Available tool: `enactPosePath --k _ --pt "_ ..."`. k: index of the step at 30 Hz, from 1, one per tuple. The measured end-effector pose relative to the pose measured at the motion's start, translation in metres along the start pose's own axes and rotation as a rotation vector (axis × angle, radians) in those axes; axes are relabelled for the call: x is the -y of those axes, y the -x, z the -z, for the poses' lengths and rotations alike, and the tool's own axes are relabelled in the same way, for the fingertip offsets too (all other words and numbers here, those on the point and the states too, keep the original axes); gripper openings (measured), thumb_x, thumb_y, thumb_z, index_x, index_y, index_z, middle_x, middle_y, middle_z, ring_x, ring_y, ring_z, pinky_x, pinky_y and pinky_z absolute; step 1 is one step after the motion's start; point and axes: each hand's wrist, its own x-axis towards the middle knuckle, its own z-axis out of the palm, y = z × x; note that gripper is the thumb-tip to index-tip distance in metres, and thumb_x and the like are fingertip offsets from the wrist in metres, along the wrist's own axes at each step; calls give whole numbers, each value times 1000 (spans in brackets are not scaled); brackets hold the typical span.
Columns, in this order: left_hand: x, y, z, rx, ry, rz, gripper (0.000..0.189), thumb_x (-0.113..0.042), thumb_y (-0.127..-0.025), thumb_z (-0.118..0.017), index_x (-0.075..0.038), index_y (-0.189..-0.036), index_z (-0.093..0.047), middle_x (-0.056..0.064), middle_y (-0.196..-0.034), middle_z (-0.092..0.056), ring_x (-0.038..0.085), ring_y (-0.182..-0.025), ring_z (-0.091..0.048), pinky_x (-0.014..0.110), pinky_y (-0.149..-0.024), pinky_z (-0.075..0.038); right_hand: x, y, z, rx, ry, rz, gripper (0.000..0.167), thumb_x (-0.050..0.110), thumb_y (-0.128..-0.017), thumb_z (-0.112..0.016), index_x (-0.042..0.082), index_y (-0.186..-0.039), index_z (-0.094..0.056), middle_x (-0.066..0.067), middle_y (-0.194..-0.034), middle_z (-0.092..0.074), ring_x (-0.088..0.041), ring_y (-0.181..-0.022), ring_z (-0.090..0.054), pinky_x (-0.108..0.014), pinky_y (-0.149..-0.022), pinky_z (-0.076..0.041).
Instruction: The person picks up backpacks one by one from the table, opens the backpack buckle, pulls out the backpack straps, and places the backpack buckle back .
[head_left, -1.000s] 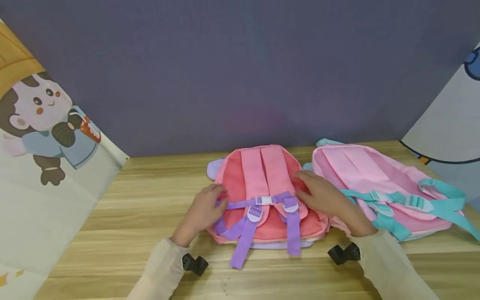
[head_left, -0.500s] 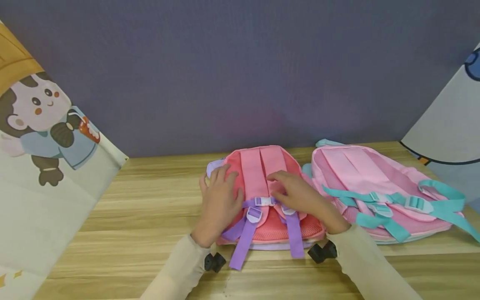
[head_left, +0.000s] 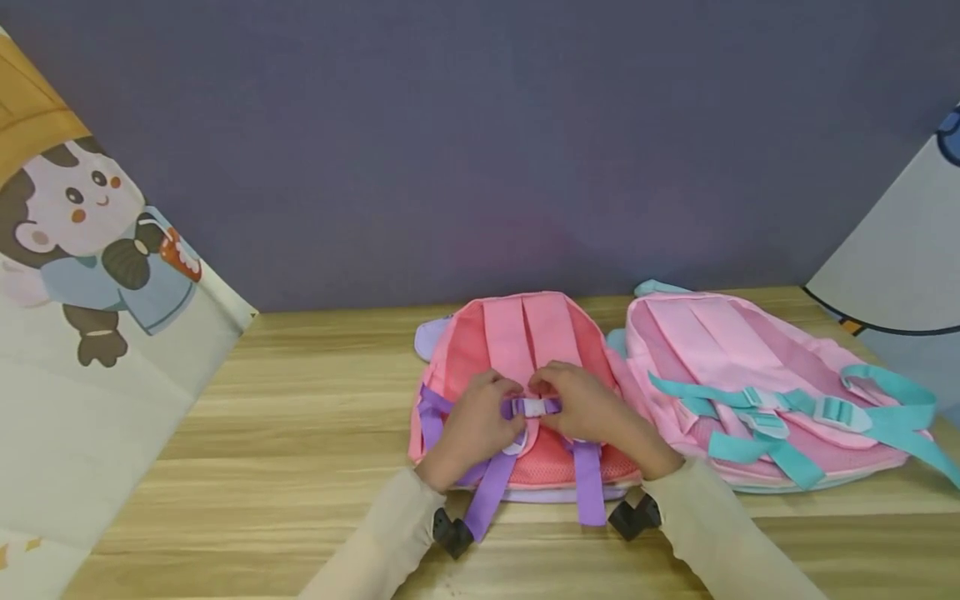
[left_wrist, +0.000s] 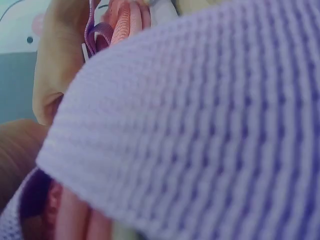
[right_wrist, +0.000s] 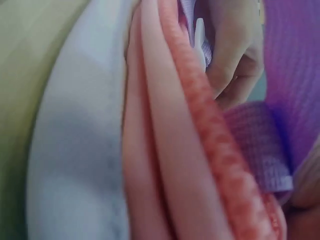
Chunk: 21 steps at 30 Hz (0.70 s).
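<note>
A coral-pink backpack (head_left: 465, 350) lies on the table with its shoulder-strap side up. Across its middle runs a purple strap joined by a white buckle (head_left: 534, 407). My left hand (head_left: 474, 423) pinches this chest strap just left of the buckle, and my right hand (head_left: 588, 407) pinches it on the right side. Purple webbing (left_wrist: 190, 125) fills most of the left wrist view, hiding much of what lies behind it. The right wrist view shows the backpack's layered side (right_wrist: 165, 125) with curled fingers beyond it. Two loose purple strap tails (head_left: 588, 483) hang toward me.
A light-pink backpack (head_left: 720, 333) with turquoise straps (head_left: 795, 462) lies close against the coral one on the right. Behind the wooden table (head_left: 300, 400) stands a dark blue-grey wall (head_left: 480, 150). Cartoon-printed panels (head_left: 97, 225) flank both sides.
Both hands have come inward from the backpack's sides, past its upper panel, down to the white buckle, and now grip the purple strap. The turquoise strap at right shifted slightly earlier.
</note>
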Motion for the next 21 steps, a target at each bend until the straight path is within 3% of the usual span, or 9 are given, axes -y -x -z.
enactPosePath --k 6,10,16,21 --pt "3 -3 -2 35 80 39 28 -9 -72 -72 -3 -99 -70 6 -87 -61 18 -82 -52 28 -71 -42 0 0 -5 -10 4 -34 19 7 -72 -77 9 -87 -64 1 -81 -54 -12 -73 -48 -29 -71 -45" --pt "3 -5 -3 54 125 65 28 -8 -72 -72 -3 -99 -70 5 -85 -60 16 -80 -50 26 -70 -41 -3 0 -7 -35 1 -19 17 7 -70 -75 11 -80 -63 2 -77 -51 -10 -71 -46 -27 -67 -43" --pt "4 -8 -3 46 160 44 25 -8 -71 -73 -2 -95 -70 6 -85 -59 16 -79 -50 25 -69 -41 -7 -1 -6 -72 -58 6 16 6 -72 -77 10 -80 -63 2 -74 -52 -10 -68 -46 -24 -64 -42" --pt "6 -10 -2 63 187 65 24 -8 -70 -76 -3 -92 -71 5 -85 -59 16 -78 -52 24 -67 -42 -8 -1 -4 -75 -96 8 17 6 -72 -77 10 -82 -64 3 -75 -53 -9 -69 -48 -24 -64 -43"
